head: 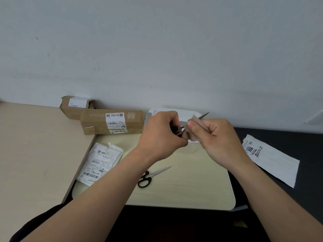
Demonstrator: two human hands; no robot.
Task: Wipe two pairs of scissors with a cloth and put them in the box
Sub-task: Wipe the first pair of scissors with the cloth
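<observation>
1. Right, two pairs of scissors here: the held scissors [203,115] are up in front of the one white box [155,111]; long axis slanted, tip poking up and right, handles down-left.
2. Left hand [160,133] curled tight round the dark handles; right hand [222,140] pinching the single brownish cloth [196,125] around the blades.
3. The spare scissors [151,175] lie flat on the cream board [192,186], just under the left forearm; blades together, also pointing up-right.
4. Further out: two cardboard parcels [111,122] back left; two white mailer bags [101,163], one on each side.
</observation>
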